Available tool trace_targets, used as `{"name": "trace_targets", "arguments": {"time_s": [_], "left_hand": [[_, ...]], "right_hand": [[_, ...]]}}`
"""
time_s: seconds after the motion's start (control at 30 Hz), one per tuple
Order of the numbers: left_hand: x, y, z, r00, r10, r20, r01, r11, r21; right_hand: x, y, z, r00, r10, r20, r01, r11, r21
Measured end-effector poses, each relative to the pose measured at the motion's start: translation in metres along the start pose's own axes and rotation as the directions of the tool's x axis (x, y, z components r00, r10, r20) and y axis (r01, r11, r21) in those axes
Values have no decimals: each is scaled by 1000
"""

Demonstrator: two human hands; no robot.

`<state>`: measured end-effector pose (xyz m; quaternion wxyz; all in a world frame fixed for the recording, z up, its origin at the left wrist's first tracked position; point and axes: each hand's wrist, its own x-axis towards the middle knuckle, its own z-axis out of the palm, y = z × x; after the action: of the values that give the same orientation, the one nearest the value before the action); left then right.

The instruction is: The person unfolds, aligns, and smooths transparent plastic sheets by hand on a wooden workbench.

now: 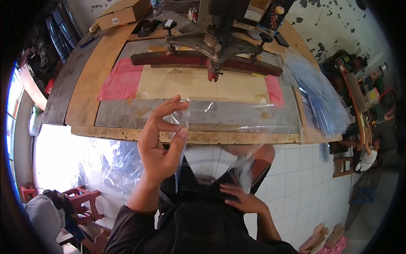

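My left hand (163, 142) is raised at the table's front edge, thumb and fingers pinched on a thin clear plastic sheet (207, 108). The transparent film stretches rightward over the tabletop and hangs over the front edge, its outline hard to follow. Low by my lap, my right hand (240, 198) lies with fingers stretched out and holds nothing I can see. Crumpled film (243, 171) hangs just above it; whether they touch I cannot tell. Ahead stands a press with a long red bar (182, 58) over a cream-coloured pad (203, 86) taped with pink at both ends.
A stack of clear plastic sheets (317, 97) lies at the table's right side. A cardboard box (122, 13) sits at the back left, a dark phone (281, 40) at the back right. More film (120, 165) hangs at left. Other people sit at lower left and far right.
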<state>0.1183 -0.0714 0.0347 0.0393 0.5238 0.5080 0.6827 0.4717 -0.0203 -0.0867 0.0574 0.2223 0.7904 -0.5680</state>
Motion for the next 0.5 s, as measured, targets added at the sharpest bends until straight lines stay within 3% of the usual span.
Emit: {"name": "trace_targets", "arguments": {"time_s": [0.07, 0.1, 0.17, 0.33, 0.4, 0.43, 0.5], "left_hand": [[2, 5, 4, 998, -25, -51, 25, 1000, 7], [3, 6, 5, 998, -24, -55, 25, 1000, 8], [5, 8, 4, 998, -7, -61, 10, 999, 51], [9, 15, -1, 996, 64, -63, -55, 990, 132], [9, 17, -2, 994, 94, -61, -83, 984, 159], [10, 18, -3, 990, 127, -57, -115, 978, 172], [9, 22, -5, 986, 160, -52, -147, 971, 187]], "right_hand": [[-20, -16, -12, 960, 262, 97, -250, 961, -117], [-26, -28, -20, 960, 262, 98, -250, 961, -121], [-30, -45, -37, 841, 455, 293, -362, 875, -321], [-35, -34, -44, 867, 236, 439, -204, 972, -121], [-33, -24, -43, 949, 101, 298, -66, 990, -125], [-31, -24, -43, 949, 99, 300, -63, 990, -128], [-29, -27, -42, 942, 247, 229, -203, 959, -200]]}}
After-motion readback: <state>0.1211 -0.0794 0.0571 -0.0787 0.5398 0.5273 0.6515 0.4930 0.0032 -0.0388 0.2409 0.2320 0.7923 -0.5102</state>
